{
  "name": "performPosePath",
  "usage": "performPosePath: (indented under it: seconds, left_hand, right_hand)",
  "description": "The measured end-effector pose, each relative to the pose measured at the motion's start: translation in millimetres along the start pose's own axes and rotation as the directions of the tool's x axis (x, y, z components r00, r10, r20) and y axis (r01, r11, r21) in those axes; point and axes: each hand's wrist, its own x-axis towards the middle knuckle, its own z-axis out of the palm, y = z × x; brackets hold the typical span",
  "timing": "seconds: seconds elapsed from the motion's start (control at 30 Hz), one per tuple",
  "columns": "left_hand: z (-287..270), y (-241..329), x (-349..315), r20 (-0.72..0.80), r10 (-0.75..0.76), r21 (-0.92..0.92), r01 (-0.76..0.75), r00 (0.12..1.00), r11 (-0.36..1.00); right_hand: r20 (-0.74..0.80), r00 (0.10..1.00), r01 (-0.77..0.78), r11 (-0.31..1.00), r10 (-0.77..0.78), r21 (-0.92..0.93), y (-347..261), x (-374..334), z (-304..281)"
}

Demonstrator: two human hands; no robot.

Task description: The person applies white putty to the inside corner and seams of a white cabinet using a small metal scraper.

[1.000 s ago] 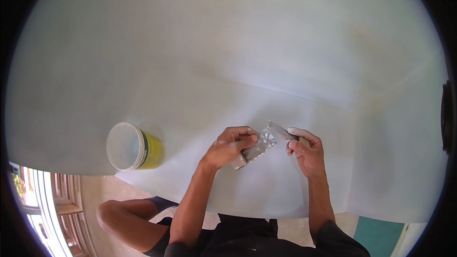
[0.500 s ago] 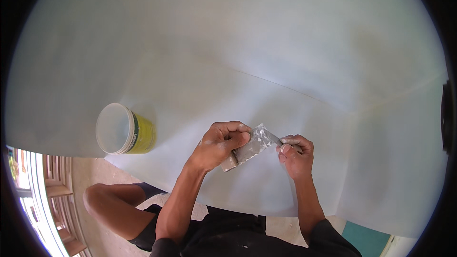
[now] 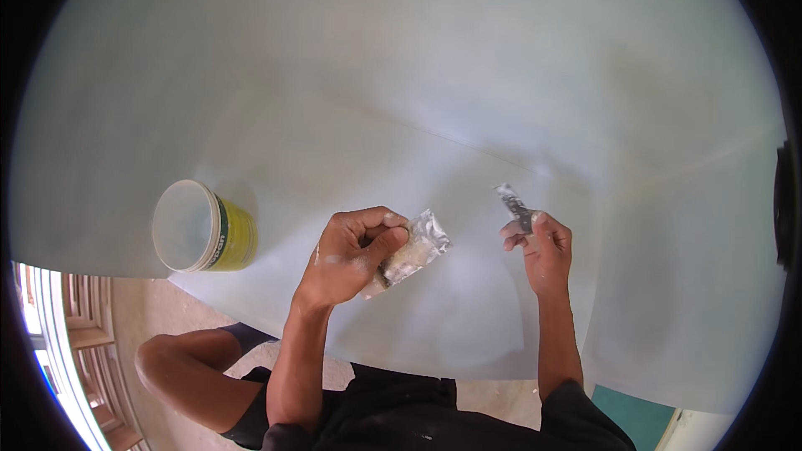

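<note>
My left hand (image 3: pixel 342 255) pinches a wide putty knife (image 3: pixel 418 246) between thumb and curled fingers. Its flat metal blade slants up to the right and is smeared with whitish filler. To the right, apart from it, my right hand (image 3: pixel 547 252) grips a narrower putty knife (image 3: pixel 512 205), its blade pointing up and left. Whitish smears mark the fingers of both hands. The fingers cover much of both tools, so their handles barely show.
A yellow-green plastic bucket (image 3: pixel 236 234) with a white rim is at left, its mouth turned toward me. Pale wall or board surfaces (image 3: pixel 401 42) with a thin seam surround my hands. Wooden frames (image 3: pixel 88 342) are at lower left, and my bent knee (image 3: pixel 180 376) is below the bucket.
The narrower putty knife has come off the wide blade and swung to point upward. My right hand has moved up and right; my left hand has shifted left with its knife.
</note>
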Motion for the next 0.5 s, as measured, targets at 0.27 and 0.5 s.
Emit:
performPosePath:
  seconds: [0.27, 0.5]
  left_hand:
    - [-19.0, 31.0, -14.7, 0.052, -0.160, 0.176, 0.149, 0.986, 0.973]
    - [-41.1, 38.0, -21.3, 0.158, -0.169, 0.249, 0.126, 0.973, 0.960]
  right_hand:
    - [0.293, 0.954, 0.008, 0.972, 0.064, -0.236, -32.6, -6.0, 42.3]
    - [0.607, 0.794, 0.456, 0.693, -0.033, -0.559, -60.2, 2.4, 71.5]
